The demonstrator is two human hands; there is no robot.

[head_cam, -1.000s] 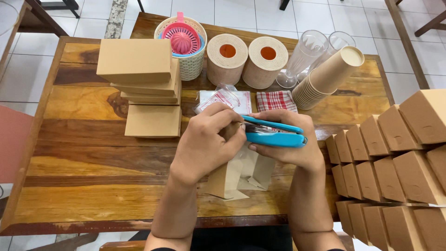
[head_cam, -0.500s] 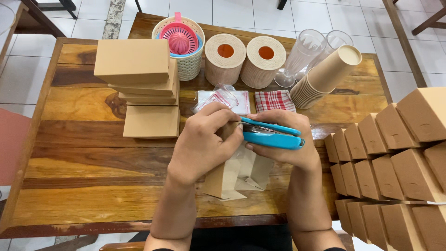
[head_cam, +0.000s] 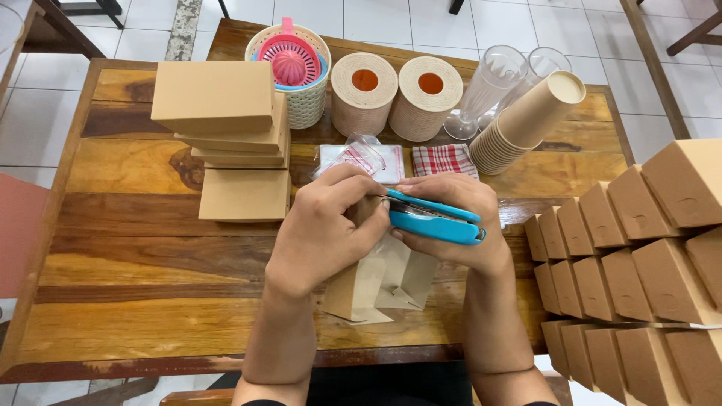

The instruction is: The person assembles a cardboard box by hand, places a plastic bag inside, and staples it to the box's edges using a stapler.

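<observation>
My right hand (head_cam: 451, 225) grips a blue stapler (head_cam: 436, 220) at the middle of the wooden table (head_cam: 135, 278). Its jaws point left, at the top of a brown paper bag (head_cam: 380, 282) that stands under both hands. My left hand (head_cam: 323, 229) pinches the bag's folded top right at the stapler's mouth. The bag's upper part is hidden behind my fingers.
A stack of flat brown boxes (head_cam: 226, 128) sits at the left. Behind are a basket with a pink juicer (head_cam: 289, 64), two paper rolls (head_cam: 398, 94), clear glasses (head_cam: 496, 83), stacked paper cups (head_cam: 526, 124), a checked cloth (head_cam: 444, 159). Several folded brown boxes (head_cam: 647, 248) fill the right edge.
Both hands and the stapler stay in nearly the same place on the bag's top; only a slight shift of view.
</observation>
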